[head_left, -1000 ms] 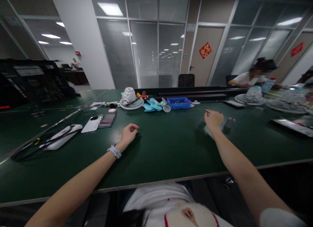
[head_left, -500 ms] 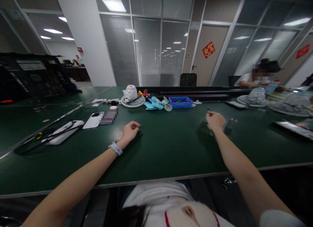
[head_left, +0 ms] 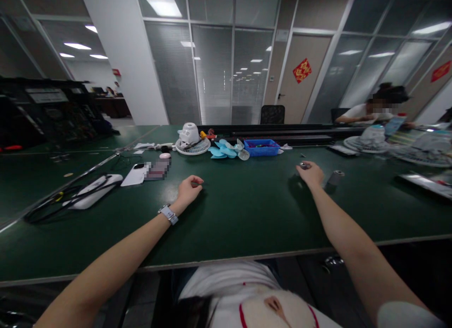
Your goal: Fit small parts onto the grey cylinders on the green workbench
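Far left on the green tabletop (head_left: 240, 215): a white device with black cables (head_left: 92, 192), then a white phone (head_left: 136, 173). The left hand (head_left: 189, 188), watch (head_left: 167, 214) on the wrist, rests on the tabletop with fingers loosely curled, holding nothing visible. Behind, mid-table: a white fan housing (head_left: 190, 140), light blue fan blades (head_left: 223, 150), a blue tray (head_left: 262, 148). The right hand (head_left: 310, 173) rests with fingers closed on a small metallic part (head_left: 303, 165). A grey cylinder (head_left: 335, 177) stands just beside it, to the right.
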A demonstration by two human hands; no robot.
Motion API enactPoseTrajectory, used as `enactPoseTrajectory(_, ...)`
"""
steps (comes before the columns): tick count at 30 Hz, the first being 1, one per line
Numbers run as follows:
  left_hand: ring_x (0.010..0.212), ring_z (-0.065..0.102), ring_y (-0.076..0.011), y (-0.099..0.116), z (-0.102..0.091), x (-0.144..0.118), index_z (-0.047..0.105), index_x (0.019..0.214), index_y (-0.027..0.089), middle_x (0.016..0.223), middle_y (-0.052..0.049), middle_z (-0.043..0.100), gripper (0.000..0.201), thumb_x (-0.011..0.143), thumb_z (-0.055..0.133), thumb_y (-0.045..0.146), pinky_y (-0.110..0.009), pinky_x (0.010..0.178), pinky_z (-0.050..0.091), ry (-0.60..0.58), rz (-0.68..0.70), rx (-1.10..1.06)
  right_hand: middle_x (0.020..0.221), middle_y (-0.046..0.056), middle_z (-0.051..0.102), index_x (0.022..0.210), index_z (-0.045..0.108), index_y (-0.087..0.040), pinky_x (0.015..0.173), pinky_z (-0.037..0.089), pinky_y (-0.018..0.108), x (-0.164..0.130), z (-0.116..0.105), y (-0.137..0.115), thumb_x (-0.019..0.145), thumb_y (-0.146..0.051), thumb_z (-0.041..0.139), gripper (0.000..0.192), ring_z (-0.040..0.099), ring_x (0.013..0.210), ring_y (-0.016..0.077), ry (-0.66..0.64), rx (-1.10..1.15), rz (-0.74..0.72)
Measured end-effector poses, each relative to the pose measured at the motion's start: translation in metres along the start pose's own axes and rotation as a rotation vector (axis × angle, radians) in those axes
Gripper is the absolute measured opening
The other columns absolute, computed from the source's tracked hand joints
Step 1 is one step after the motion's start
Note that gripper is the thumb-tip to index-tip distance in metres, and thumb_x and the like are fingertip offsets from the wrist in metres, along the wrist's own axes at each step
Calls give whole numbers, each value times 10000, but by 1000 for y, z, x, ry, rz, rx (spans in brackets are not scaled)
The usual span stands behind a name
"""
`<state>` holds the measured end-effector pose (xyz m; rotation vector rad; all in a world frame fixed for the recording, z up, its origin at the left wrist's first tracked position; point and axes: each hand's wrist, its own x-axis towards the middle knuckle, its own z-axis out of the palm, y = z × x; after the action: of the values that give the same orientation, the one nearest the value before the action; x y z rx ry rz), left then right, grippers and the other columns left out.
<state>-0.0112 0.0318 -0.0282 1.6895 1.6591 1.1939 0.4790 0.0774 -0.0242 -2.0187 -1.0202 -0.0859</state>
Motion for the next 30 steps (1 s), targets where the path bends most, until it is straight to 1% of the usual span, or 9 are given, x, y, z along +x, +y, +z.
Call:
enactPoseTrajectory(3,758,686,-187,-1,0,0,656,843,200,871,-38,726,195,654,625,163,-294,710,530,-5,11,6,1106,59,710,1278,627,-283,872,488,362,-2,-1,-2,745,-364,708,545,650,995,243,41,3,-37)
enactPoseTrajectory(4,759,686,-187,-1,0,0,655,843,200,866,-37,725,194,654,628,166,-295,713,531,-6,13,8,1107,58,708,1269,633,-290,866,488,359,-2,-1,-2,751,-360,704,528,649,993,243,44,-4,-48)
enactPoseTrajectory(8,771,686,-187,-2,0,0,650,836,200,883,-39,722,186,653,633,167,-293,717,530,-7,17,4,1076,67,711,1117,724,-279,825,487,344,-2,0,-3,773,-369,681,358,648,966,248,24,-25,-47)
enactPoseTrajectory(13,762,686,-190,-2,-1,1,648,832,202,864,-39,719,187,649,642,165,-295,707,526,-12,10,1,1022,74,717,1090,733,-250,793,480,327,0,2,-1,748,-350,701,358,651,900,235,34,13,-36)
enactPoseTrajectory(23,770,684,-191,-2,0,0,650,821,199,837,-36,717,174,650,650,169,-296,723,528,-8,18,18,1001,71,707,1059,675,-224,822,483,345,8,12,7,739,-356,730,350,651,911,236,50,22,8)
enactPoseTrajectory(30,781,680,-190,-2,0,0,646,828,194,846,-40,715,172,656,643,180,-302,736,529,-25,18,5,979,76,695,999,643,-213,823,487,348,12,14,9,719,-345,741,325,653,890,232,49,45,-8)
